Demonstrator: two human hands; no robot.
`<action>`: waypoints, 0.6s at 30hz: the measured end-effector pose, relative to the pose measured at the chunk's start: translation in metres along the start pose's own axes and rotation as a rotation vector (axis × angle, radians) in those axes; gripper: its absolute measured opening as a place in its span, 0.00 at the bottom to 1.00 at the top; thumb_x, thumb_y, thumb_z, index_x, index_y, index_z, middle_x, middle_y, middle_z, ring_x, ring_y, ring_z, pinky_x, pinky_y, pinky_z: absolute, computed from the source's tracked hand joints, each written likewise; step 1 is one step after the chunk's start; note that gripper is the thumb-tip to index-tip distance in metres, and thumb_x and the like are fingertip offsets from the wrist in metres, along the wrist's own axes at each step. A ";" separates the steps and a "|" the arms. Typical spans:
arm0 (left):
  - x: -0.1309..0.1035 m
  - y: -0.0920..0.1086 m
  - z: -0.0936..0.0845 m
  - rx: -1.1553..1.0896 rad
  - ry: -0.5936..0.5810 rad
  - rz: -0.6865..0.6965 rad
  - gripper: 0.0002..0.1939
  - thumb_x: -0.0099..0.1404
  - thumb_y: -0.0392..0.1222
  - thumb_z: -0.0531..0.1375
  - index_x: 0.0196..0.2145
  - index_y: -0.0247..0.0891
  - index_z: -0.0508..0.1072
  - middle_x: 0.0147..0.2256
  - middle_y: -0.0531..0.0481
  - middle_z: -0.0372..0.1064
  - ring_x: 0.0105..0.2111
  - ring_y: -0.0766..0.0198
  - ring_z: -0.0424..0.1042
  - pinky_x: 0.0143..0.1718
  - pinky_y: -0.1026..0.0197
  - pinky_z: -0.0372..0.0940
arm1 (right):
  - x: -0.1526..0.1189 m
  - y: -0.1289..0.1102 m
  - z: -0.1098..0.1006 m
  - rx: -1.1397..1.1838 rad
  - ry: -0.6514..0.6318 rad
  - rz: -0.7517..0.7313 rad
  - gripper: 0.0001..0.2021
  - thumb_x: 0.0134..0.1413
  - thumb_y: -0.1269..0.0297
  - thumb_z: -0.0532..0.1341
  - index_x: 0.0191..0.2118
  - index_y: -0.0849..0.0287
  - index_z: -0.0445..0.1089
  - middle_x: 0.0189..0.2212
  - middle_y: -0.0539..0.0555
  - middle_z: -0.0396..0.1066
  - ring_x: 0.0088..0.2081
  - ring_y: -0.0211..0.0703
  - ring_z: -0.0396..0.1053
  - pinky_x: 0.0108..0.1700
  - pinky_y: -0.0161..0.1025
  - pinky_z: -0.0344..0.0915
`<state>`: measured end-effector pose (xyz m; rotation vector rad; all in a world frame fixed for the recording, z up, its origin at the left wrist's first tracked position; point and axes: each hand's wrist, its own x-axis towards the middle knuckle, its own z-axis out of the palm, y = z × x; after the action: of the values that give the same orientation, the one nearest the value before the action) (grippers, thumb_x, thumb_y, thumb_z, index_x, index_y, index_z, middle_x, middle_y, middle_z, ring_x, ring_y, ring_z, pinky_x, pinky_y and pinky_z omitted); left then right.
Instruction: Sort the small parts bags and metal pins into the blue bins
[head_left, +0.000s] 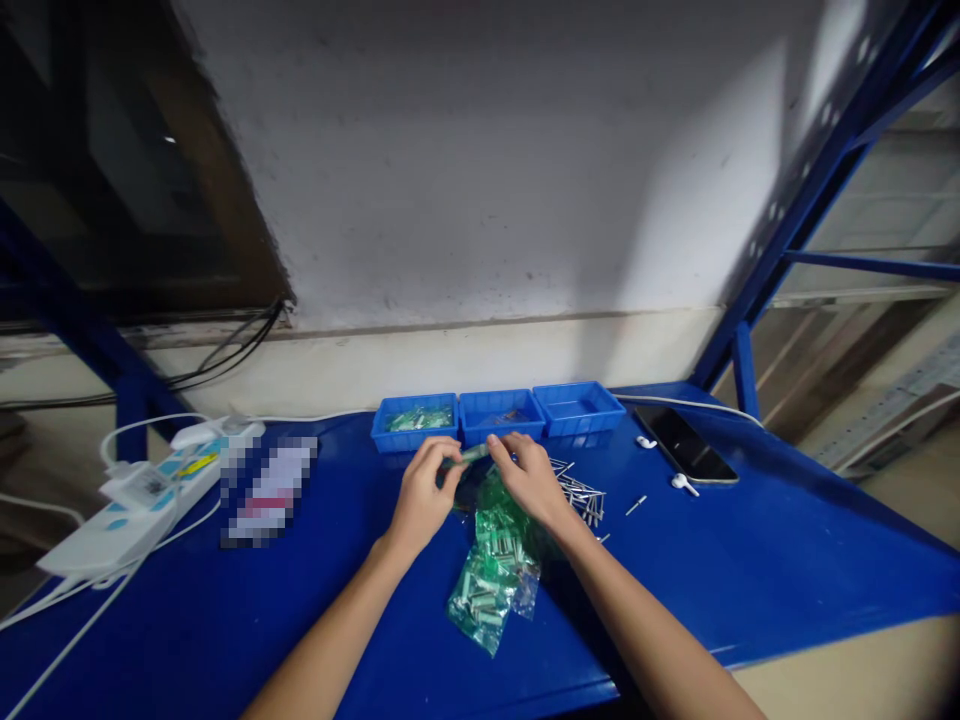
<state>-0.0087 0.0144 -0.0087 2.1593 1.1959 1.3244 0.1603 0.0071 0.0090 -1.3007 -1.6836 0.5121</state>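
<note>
Between the fingertips of both hands stretches a small green plastic bag (474,455), just in front of the middle tray. My left hand (424,492) is closed in a pinch on its left end. The right end is pinched by my right hand (531,482); what the bag contains is too small to tell. Below the hands lies a pile of green clear bags (484,590) with short metal pieces inside, partly covered by my right hand. Loose metal rivets (583,497) are heaped beside my right wrist, and a single rivet (636,505) lies farther right.
Three blue trays line the back: the left tray (382,437) holds green bags, the middle tray (487,432) a few small items, beside the right tray (585,425). A phone (690,445), earbuds (681,484) and a power strip (142,500) with cables lie on the blue table (787,570).
</note>
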 end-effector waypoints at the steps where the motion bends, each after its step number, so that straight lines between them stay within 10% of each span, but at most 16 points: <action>1: -0.001 0.002 0.000 0.060 -0.010 0.079 0.04 0.63 0.36 0.52 0.32 0.40 0.65 0.41 0.47 0.65 0.45 0.60 0.66 0.45 0.58 0.63 | -0.001 -0.003 0.002 0.120 -0.034 0.053 0.20 0.59 0.51 0.50 0.26 0.60 0.68 0.23 0.50 0.66 0.27 0.39 0.62 0.35 0.37 0.59; 7: -0.004 0.010 0.000 0.220 0.012 0.138 0.05 0.61 0.38 0.56 0.35 0.41 0.72 0.48 0.45 0.59 0.48 0.57 0.63 0.49 0.55 0.61 | 0.000 0.000 0.008 0.526 -0.051 0.149 0.13 0.49 0.55 0.59 0.32 0.61 0.66 0.25 0.49 0.67 0.26 0.36 0.63 0.30 0.34 0.59; 15: 0.003 0.006 0.003 -0.467 0.032 -0.443 0.22 0.64 0.56 0.50 0.36 0.34 0.72 0.27 0.49 0.68 0.26 0.65 0.68 0.24 0.66 0.61 | -0.009 -0.001 0.008 0.006 0.072 -0.306 0.11 0.48 0.75 0.54 0.36 0.56 0.70 0.39 0.55 0.67 0.44 0.45 0.63 0.48 0.43 0.60; 18: 0.002 0.002 0.006 -0.485 0.082 -0.436 0.18 0.60 0.52 0.57 0.39 0.35 0.71 0.29 0.50 0.70 0.27 0.65 0.69 0.24 0.66 0.61 | -0.012 -0.002 0.010 -0.087 0.091 -0.315 0.14 0.49 0.76 0.53 0.38 0.56 0.72 0.44 0.57 0.63 0.48 0.47 0.60 0.50 0.44 0.59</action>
<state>-0.0023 0.0155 -0.0095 1.4256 1.1426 1.3400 0.1508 -0.0024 0.0011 -1.0733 -1.8067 0.1926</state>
